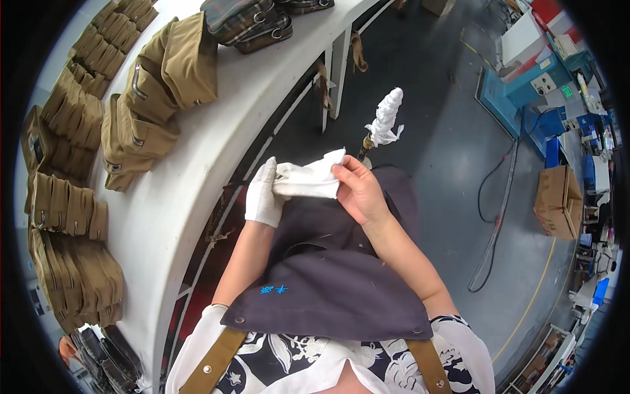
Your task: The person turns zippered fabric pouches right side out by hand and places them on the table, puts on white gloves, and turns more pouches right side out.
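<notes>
The left hand, in a white glove, grips one end of a white cloth; the bare right hand pinches the other end, fingertips closed.

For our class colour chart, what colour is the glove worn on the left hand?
White; the glove shows best in the head view.

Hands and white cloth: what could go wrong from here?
- The white cloth might slip: the bare right hand grips only its end.
- The gloved left hand may feel the fabric less well.
- The white-wrapped upright stands just ahead; a forward reach could bump it.
</notes>
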